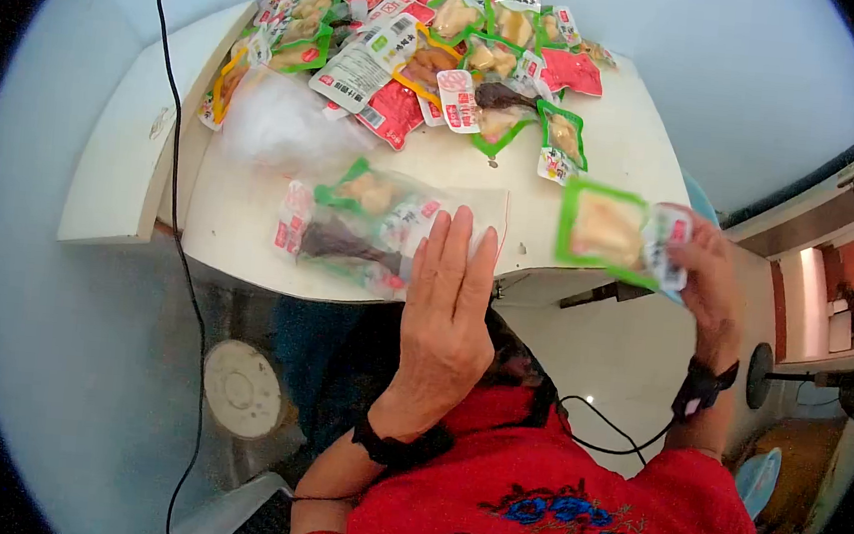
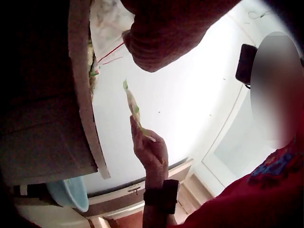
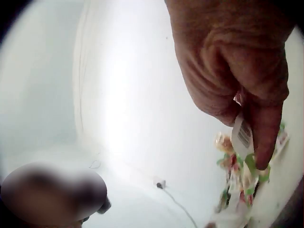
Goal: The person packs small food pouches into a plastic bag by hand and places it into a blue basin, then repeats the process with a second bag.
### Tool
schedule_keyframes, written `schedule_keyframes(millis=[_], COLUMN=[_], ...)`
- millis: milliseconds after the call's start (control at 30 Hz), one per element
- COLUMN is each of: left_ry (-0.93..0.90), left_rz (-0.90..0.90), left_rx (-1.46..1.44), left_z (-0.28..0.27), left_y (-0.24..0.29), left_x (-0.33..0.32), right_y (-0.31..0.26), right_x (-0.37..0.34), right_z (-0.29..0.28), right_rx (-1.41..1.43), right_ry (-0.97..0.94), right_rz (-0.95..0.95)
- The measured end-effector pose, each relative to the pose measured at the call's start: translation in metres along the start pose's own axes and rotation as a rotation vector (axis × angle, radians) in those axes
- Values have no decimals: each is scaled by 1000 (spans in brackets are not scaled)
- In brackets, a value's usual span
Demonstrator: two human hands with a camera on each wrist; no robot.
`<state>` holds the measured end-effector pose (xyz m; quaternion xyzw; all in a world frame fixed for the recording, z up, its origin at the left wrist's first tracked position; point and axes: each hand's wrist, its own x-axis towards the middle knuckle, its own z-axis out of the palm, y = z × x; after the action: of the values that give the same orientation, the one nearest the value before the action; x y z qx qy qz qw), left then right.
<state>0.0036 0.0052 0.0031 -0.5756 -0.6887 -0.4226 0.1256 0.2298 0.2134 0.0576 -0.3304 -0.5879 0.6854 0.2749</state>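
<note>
Right grip [image 1: 712,274]: narrow, thumb and fingers pinching the white label end of a green-edged packet [image 1: 606,226]; the packet projects to the left of this grip, pale food in its clear window; both blurred in the head view.

Left grip [image 1: 447,329]: holds nothing in the fingers, which lie straight and side by side, palm down, across the right part of a clear bag [image 1: 497,207]; a thin red line runs along the bag's edge, just right of the fingertips.

Just left of the left grip, inside the bag: a second green-edged packet [image 1: 363,190] and, nearer the body, a packet with dark brown contents [image 1: 349,244]; black straps [image 1: 401,448] round both wrists, behind each grip.

Ahead of both grips: bare worktop [image 1: 542,206]; a single green-bordered packet [image 1: 563,137] at the near right of the heap, ahead and left of the right grip; a crumpled translucent bundle [image 1: 283,120] ahead and left of the left grip; farthest ahead, a heap of packets [image 1: 403,64], red, white, green and yellow, overlapping.

Well left of the left grip: black cable [image 1: 181,147], hanging; round stool top [image 1: 240,390], below worktop level.
</note>
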Motion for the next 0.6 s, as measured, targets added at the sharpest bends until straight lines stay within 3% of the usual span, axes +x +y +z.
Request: schedule_keyframes(millis=[267,600], left_ry=[-7,18], left_rz=[22,-3], left_rx=[29,-8], left_z=[-1,0], left_y=[0,1], left_x=[-5,-4], right_y=[27,41], right_x=[-3,12], right_z=[91,165], right_rx=[346,639], right_ry=[-229,-371], right_rz=[211,163])
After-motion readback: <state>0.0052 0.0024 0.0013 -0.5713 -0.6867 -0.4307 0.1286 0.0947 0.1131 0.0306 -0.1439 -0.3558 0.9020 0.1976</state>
